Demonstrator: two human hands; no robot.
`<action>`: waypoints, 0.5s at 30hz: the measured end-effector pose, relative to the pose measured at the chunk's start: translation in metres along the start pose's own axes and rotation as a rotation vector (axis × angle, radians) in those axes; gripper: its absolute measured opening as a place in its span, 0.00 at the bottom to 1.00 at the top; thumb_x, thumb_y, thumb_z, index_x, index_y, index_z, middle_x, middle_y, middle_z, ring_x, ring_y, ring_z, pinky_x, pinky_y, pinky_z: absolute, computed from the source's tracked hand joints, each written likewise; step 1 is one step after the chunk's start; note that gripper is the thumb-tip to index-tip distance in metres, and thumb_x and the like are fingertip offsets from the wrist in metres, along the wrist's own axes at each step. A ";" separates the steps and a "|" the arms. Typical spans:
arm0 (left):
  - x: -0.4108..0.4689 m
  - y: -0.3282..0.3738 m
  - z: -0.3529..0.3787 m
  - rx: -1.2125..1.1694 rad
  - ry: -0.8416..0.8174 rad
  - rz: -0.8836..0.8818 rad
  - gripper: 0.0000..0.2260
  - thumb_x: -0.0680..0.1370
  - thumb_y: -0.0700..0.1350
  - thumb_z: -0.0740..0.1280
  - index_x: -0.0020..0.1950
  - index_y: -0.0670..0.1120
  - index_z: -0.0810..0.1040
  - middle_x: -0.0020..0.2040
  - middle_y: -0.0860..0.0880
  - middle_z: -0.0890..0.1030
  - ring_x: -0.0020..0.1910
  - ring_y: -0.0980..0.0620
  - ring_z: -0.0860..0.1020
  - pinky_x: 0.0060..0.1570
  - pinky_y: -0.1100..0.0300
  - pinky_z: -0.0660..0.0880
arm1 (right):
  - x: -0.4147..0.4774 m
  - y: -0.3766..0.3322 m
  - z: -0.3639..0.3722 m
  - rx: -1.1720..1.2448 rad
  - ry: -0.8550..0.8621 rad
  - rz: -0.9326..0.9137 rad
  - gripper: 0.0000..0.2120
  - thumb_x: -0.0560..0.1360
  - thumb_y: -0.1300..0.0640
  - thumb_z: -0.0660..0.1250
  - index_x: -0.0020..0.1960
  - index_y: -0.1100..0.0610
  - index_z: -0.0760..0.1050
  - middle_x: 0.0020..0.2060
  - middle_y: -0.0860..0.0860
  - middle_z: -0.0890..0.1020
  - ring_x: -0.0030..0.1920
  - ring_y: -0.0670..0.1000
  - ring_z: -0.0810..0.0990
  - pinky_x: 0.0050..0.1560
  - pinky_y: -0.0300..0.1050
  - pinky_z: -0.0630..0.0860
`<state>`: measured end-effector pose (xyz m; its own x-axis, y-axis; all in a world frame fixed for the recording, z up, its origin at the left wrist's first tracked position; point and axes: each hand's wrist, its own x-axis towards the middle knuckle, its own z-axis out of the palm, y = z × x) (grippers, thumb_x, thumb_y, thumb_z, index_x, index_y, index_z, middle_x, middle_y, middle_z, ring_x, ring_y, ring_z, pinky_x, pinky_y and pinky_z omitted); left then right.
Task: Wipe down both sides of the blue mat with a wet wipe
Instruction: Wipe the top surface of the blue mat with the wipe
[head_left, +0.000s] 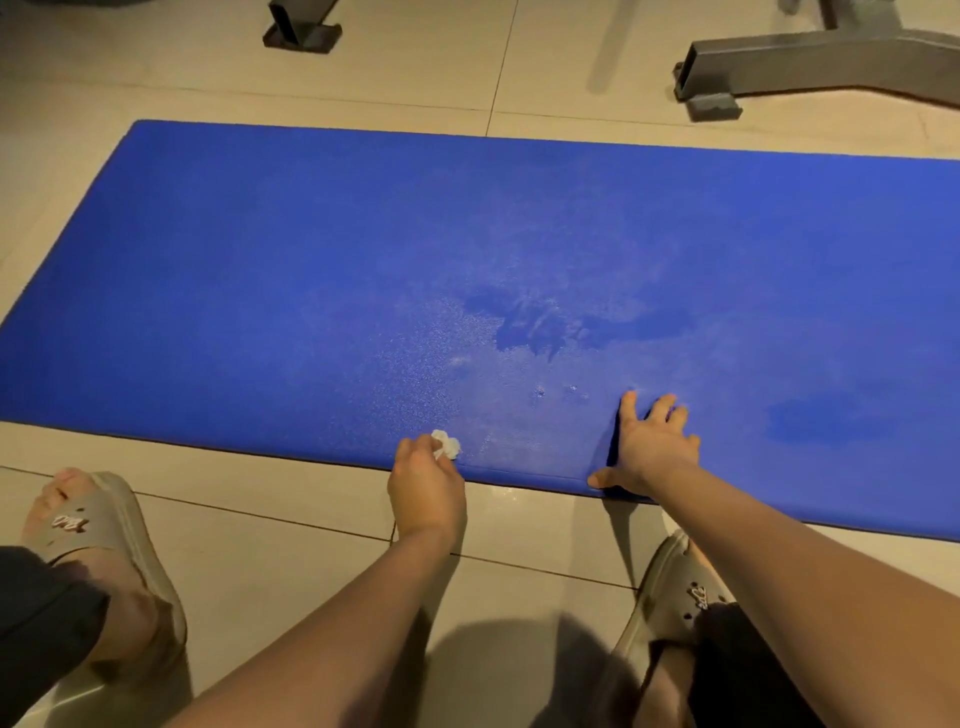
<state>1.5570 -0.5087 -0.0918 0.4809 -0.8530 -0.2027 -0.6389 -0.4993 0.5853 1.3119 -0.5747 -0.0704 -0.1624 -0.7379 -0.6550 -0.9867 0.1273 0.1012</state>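
a: blue foam, one mat only, lay flat on the tiled floor, its near long edge just in front of the person's feet. how many wipes did you count?
b: one wet wipe, white and balled up, right at the mat's near edge. the left hand had its grip clamped on it, fingers curled round.
a: and the right hand?
b: its grip was apart, fingers spread and resting on the mat by that same edge. a few darker patches showed on the surface.
a: any writing?
b: two greyish slippers, the left slipper and the right slipper. each bore a small mark on the strap, which i couldn't read.
a: i counted two grey metal feet beyond the far edge, the small metal foot and the large metal foot, both apart from the mat.
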 end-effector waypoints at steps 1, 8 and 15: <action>-0.007 0.006 0.007 -0.009 -0.013 0.018 0.07 0.82 0.39 0.63 0.55 0.41 0.80 0.53 0.44 0.77 0.48 0.44 0.77 0.47 0.56 0.70 | 0.001 -0.001 0.000 -0.006 0.000 0.002 0.67 0.64 0.29 0.75 0.81 0.54 0.32 0.78 0.67 0.40 0.78 0.70 0.42 0.71 0.68 0.63; -0.055 0.047 0.046 -0.042 -0.161 0.110 0.06 0.79 0.39 0.65 0.54 0.43 0.81 0.54 0.46 0.78 0.51 0.44 0.78 0.53 0.53 0.74 | 0.003 0.004 0.003 -0.040 0.009 -0.012 0.67 0.64 0.27 0.73 0.81 0.55 0.32 0.78 0.68 0.41 0.78 0.70 0.44 0.71 0.67 0.61; 0.015 0.009 -0.019 0.133 -0.024 -0.114 0.02 0.78 0.41 0.68 0.46 0.45 0.78 0.51 0.47 0.81 0.45 0.47 0.77 0.44 0.58 0.71 | 0.000 0.006 0.001 -0.055 0.012 -0.043 0.66 0.66 0.26 0.70 0.81 0.56 0.32 0.77 0.69 0.42 0.78 0.72 0.45 0.70 0.66 0.62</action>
<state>1.5705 -0.5232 -0.0748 0.5416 -0.7921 -0.2815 -0.6555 -0.6076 0.4484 1.3056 -0.5728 -0.0705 -0.1193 -0.7500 -0.6506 -0.9917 0.0588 0.1141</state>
